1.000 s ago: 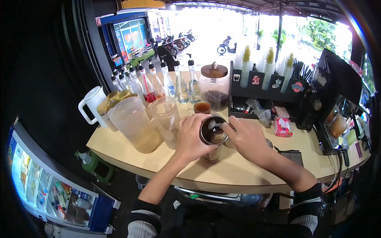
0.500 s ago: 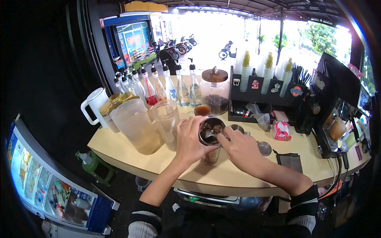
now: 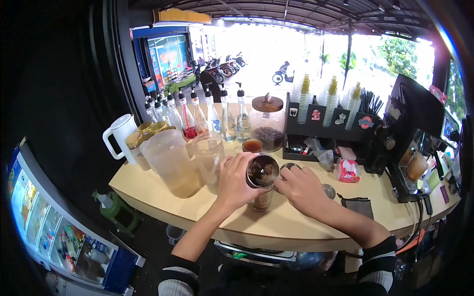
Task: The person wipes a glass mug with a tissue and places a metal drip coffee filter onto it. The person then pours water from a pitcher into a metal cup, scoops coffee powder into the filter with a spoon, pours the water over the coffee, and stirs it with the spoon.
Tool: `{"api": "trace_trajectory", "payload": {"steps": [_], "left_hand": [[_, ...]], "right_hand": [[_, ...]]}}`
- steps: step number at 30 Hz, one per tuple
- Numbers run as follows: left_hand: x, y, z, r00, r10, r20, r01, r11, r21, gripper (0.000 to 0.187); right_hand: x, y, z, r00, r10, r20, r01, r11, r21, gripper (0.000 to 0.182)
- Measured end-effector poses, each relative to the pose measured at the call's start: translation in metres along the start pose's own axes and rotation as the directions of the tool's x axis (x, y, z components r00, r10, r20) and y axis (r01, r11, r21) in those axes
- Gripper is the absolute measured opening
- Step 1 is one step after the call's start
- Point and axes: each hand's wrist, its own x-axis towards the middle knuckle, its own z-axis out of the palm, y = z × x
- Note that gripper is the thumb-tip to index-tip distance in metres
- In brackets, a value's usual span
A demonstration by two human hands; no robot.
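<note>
Two hands over the counter [image 3: 163, 207], both close to one steel cup. I see the left hand [image 3: 236, 181] wrapped around the metal shaker cup [image 3: 262, 172], fingers curled round its side, holding it tipped toward the right hand above a glass [image 3: 262, 200] that stands on the counter directly beneath the grip. Dark liquid and what looks like ice show inside the cup; I judge the tilt is there to bring its mouth over the glass.

The right hand [image 3: 302, 190] sits just beside the cup, on its right, fingers bent near the rim. I cannot tell whether it pinches anything; no tool shows clearly between the fingers.

Left of the grip: a clear jar [image 3: 209, 154], then a large plastic pitcher [image 3: 171, 163] with pale liquid, then a white jug [image 3: 120, 136] farther out. Beyond the grip: a small glass of brown liquid [image 3: 252, 145], a lidded jar [image 3: 267, 122] of dark contents, and a row of pump bottles [image 3: 207, 111]. Right of the grip and behind: a black rack with stacked cups [image 3: 328, 96], and a folded dark cloth [image 3: 358, 204] on the counter near the right forearm.
</note>
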Motion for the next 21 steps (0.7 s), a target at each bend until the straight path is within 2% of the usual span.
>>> {"api": "trace_trajectory", "payload": {"steps": [1, 5, 7, 11, 12, 14, 15, 17, 21], "left_hand": [[-0.001, -0.001, 0.0, 1.0, -0.006, 0.001, 0.006, 1.0, -0.011, 0.077], [-0.001, -0.004, -0.002, 1.0, 0.002, 0.011, -0.001, 0.999, -0.038, 0.078], [-0.002, -0.01, -0.001, 1.0, 0.006, 0.02, -0.005, 0.998, -0.058, 0.078], [0.002, -0.018, -0.004, 0.999, 0.007, 0.053, -0.001, 0.994, -0.106, 0.079], [0.003, -0.021, -0.004, 0.998, -0.002, 0.063, 0.01, 0.993, -0.117, 0.079], [0.003, -0.028, -0.001, 0.997, -0.007, 0.079, 0.018, 0.99, -0.139, 0.079], [0.003, -0.032, 0.001, 0.998, -0.009, 0.067, 0.02, 0.986, -0.163, 0.08], [0.003, -0.036, 0.001, 0.998, -0.013, 0.064, 0.026, 0.979, -0.2, 0.08], [0.007, -0.044, -0.007, 0.995, -0.018, 0.101, 0.04, 0.976, -0.215, 0.082]], "right_hand": [[-0.001, -0.002, -0.002, 1.0, -0.028, 0.009, 0.029, 0.996, -0.084, 0.021], [0.007, -0.002, -0.003, 0.999, -0.032, -0.026, 0.028, 0.99, -0.135, 0.025], [0.009, -0.01, -0.003, 0.992, -0.127, 0.001, 0.126, 0.984, -0.123, 0.024], [0.017, -0.007, -0.001, 1.0, 0.007, 0.006, -0.006, 0.989, -0.151, 0.023], [0.02, -0.009, 0.0, 1.0, 0.015, 0.011, -0.014, 0.987, -0.16, 0.023], [0.025, -0.019, 0.003, 0.994, -0.072, 0.08, 0.085, 0.98, -0.179, 0.023], [0.028, -0.018, 0.004, 0.993, -0.062, 0.096, 0.079, 0.981, -0.179, 0.023], [0.037, -0.015, 0.005, 0.999, 0.026, 0.021, -0.021, 0.982, -0.187, 0.022], [0.047, -0.023, 0.005, 0.994, 0.013, 0.106, -0.002, 0.995, -0.101, 0.023]]}}
